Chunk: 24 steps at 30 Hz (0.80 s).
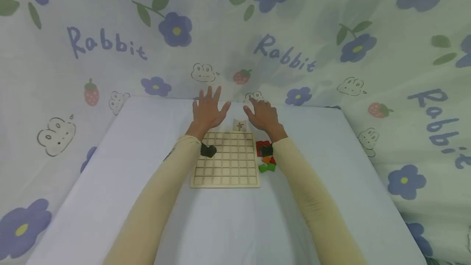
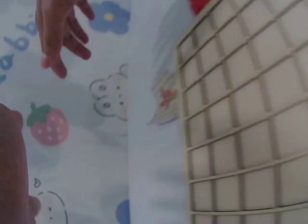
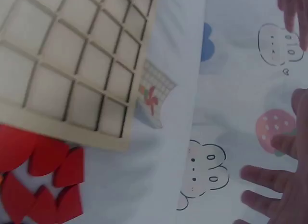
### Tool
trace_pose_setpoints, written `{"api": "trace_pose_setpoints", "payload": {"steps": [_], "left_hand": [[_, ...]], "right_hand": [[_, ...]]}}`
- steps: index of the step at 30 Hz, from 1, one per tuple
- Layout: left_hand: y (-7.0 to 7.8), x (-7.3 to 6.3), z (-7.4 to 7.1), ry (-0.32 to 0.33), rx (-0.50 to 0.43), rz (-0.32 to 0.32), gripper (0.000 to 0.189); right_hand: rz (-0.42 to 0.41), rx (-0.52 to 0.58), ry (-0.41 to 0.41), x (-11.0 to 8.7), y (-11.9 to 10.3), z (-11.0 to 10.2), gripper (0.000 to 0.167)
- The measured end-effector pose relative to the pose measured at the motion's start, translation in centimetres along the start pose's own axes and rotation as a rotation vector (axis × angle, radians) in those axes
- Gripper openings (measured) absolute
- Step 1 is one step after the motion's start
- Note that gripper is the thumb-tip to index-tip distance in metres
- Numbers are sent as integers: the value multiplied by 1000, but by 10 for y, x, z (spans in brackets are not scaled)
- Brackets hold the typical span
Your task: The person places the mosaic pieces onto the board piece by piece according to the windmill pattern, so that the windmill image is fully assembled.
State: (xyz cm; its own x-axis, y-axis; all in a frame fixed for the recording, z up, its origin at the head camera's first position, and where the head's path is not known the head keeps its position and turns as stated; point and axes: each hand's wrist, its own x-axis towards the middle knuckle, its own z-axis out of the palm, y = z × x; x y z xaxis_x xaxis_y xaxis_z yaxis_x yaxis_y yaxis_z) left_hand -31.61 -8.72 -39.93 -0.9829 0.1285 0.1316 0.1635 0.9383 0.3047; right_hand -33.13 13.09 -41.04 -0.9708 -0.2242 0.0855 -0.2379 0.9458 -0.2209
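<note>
"As I log the head feed from my remote station, where do you put the left hand (image 1: pixel 209 111)?"

"Raised beyond the far left corner of the gridded board (image 1: pixel 235 169), back of the hand toward the camera. Fingers spread wide, thumb well out; nothing in the grip."

"Noted. And the right hand (image 1: pixel 265 117)?"

"Beyond the board's far right corner, thumb apart from the fingers. Some fingers are foreshortened in the head view, but my right wrist feed shows them separated. Grip wide, holding nothing."

"Position of the board?"

"Flat on the white table (image 1: pixel 136 150), between the cream sleeves (image 1: pixel 158 203). I record a small card (image 1: pixel 240 125) with a red figure just beside its far edge."

"Loose pieces?"

"Right of the board: red pieces (image 3: pixel 69 204) mostly toward the far end, then an orange piece (image 1: pixel 266 160), then green pieces (image 1: pixel 271 167) at the near end. I cannot tell the red count; a dark wrist device (image 1: pixel 266 150) hides part of them in the head view."

"Backdrop?"

"Cloth (image 1: pixel 224 32) printed with flowers, strawberries and rabbits."
</note>
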Motion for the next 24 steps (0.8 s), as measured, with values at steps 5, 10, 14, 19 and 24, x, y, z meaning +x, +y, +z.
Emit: {"api": "trace_pose_setpoints", "payload": {"steps": [5, 10, 14, 19, 24], "left_hand": [[-16, -33, 17, -102, -69, 73, 73], [-41, -76, 30, -166, -85, 132, 68], [-66, -111, 39, -183, -76, 127, 70], [-98, -150, 47, -236, -25, 99, 75], [-111, -177, 50, -242, -25, 156, 77]], "right_hand": [[-39, 89, -69, -22, 19, 7, 58], [-31, 175, -199, -44, 36, 21, 51], [0, 108, -260, -56, 50, 34, 43], [43, 50, -252, -64, 64, 47, 39], [112, 136, -229, -68, 73, 52, 30]]}}
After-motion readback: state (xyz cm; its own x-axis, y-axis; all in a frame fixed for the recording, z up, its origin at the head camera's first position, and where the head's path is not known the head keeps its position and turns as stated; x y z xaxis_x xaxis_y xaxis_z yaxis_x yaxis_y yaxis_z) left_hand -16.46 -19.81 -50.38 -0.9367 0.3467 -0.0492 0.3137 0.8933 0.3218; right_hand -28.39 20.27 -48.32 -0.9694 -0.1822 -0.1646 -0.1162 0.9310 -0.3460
